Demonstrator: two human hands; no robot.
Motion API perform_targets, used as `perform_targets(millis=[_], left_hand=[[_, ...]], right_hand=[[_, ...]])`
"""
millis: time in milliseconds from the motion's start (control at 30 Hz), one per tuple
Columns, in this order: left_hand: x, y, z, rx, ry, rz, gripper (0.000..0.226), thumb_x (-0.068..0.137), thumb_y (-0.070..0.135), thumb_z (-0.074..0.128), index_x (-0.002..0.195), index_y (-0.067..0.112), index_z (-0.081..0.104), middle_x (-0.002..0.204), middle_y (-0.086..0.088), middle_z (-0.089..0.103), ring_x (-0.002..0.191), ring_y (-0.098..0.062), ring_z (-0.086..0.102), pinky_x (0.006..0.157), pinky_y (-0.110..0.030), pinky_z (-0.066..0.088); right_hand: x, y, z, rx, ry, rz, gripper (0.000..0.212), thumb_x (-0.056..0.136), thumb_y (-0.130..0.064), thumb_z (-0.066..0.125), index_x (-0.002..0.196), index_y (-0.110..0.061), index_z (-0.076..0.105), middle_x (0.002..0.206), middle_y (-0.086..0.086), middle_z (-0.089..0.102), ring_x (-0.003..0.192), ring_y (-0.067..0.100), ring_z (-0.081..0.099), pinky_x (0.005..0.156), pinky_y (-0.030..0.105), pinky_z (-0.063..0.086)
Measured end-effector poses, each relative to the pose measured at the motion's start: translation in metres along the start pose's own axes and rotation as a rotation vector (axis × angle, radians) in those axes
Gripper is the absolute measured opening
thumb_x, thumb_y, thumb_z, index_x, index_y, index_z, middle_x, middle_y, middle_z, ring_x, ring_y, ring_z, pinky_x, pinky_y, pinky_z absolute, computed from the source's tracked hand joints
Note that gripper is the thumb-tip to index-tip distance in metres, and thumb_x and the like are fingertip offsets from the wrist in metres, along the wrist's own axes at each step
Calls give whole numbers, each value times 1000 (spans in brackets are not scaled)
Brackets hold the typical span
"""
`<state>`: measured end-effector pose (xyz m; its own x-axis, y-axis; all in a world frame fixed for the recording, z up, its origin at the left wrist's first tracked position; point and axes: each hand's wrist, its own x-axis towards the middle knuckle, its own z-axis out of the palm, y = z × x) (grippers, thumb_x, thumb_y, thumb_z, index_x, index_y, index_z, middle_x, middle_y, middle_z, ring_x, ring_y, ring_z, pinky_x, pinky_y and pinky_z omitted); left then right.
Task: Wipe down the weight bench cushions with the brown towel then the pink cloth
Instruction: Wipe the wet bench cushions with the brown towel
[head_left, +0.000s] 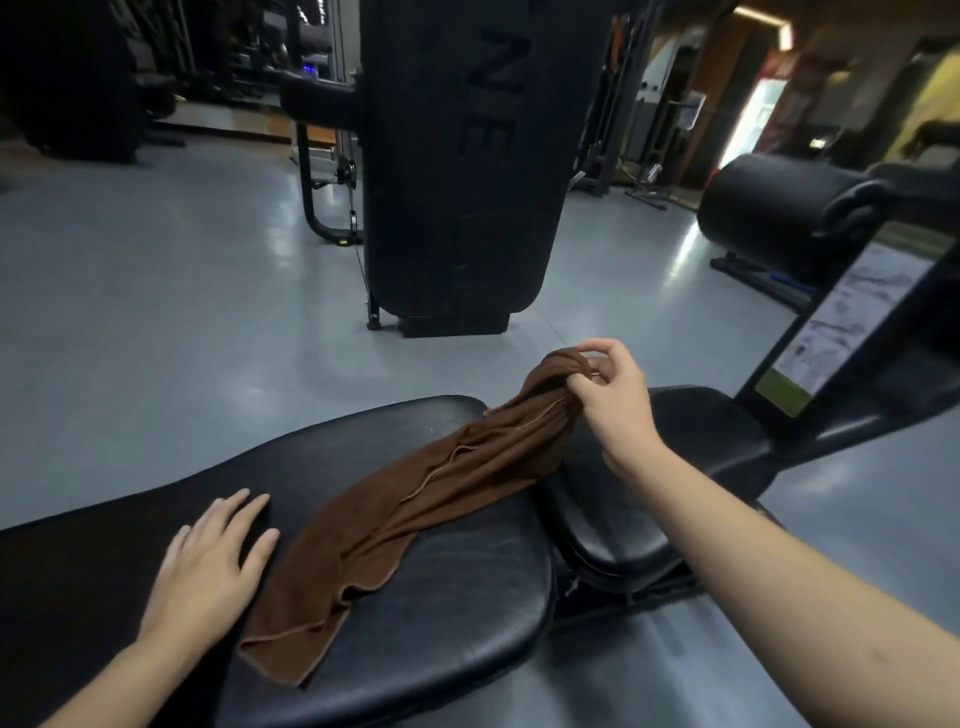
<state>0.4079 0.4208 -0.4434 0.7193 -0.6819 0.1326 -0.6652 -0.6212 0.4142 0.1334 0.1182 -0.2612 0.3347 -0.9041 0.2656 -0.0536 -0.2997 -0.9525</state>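
a gym: padded bench (457, 597), weight machine (457, 156), roller pad (779, 208).

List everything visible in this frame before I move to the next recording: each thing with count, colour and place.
brown towel: one, brown, lying lengthwise across the large cushion, far end lifted
large bench cushion: one, black, foreground centre
small seat cushion: one, black, right of the large cushion
roller pad: one, black, right background
instruction placard: one, white and green, on the frame at right
weight machine shroud: one, black, centre background
floor: grey, glossy
pink cloth: not in view
left hand: flat on the large cushion
right hand: grip on the towel's raised end
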Motion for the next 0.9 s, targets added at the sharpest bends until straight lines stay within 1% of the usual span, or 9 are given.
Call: perform_targets(millis=[100,200,333,433,533,633,700,800,900], left_hand=[[1,27,-3,-69,5,24,53,98,52,51,146,29,51,156,4,42,144,-21,38,115,-45,33],[-3,65,-3,-87,-10,89,52,98,54,50,146,33,49,157,9,39,144,-17,36,113,-43,35],[-10,110,-2,-88,-36,177,52,99,56,48,148,38,45,159,12,36,146,-14,32,115,-40,31],[-11,140,-2,-93,-45,248,53,99,57,46,149,39,43,159,12,34,146,-14,32,116,-40,31],[-12,167,-4,-127,-44,303,53,99,56,47,148,38,43,159,11,34,146,-14,32,115,-42,33],[-17,187,-6,-154,-44,339,52,99,55,48,147,37,45,158,12,36,145,-15,34,114,-42,35],[-28,190,-6,-191,-32,347,50,99,54,49,146,37,46,157,15,37,144,-13,35,113,-41,35],[-39,177,2,-203,-17,363,49,98,55,49,144,36,49,154,17,39,141,-12,39,110,-41,38],[-32,162,8,-180,-36,320,50,98,55,50,144,37,49,155,15,39,142,-13,37,111,-42,38]], right_hand=[[-13,-23,-20,-5,23,-50,37,87,6,53,102,-27,63,100,8,71,83,23,67,64,37,54],[-27,-46,-45,31,64,-60,39,90,7,48,101,-28,62,106,9,66,76,21,66,51,34,52],[-52,-76,-81,96,82,-105,30,96,2,51,109,-23,61,111,9,64,97,23,70,64,34,61],[-72,-101,-110,108,107,-186,25,99,-2,54,112,-22,59,111,4,67,100,17,71,73,38,63],[-92,-126,-139,174,219,-268,29,99,0,54,110,-26,59,106,0,70,97,18,72,71,39,61],[-108,-149,-158,217,317,-362,30,99,1,52,113,-25,56,107,4,70,96,22,72,66,35,61],[-113,-160,-167,230,352,-430,29,99,1,52,116,-22,55,108,7,69,96,26,70,68,34,60],[-107,-163,-168,173,334,-533,31,98,1,53,120,-20,56,113,14,65,103,30,66,84,40,58],[-88,-145,-148,0,271,-585,33,98,2,52,125,-15,57,118,6,63,108,19,64,94,36,54]])
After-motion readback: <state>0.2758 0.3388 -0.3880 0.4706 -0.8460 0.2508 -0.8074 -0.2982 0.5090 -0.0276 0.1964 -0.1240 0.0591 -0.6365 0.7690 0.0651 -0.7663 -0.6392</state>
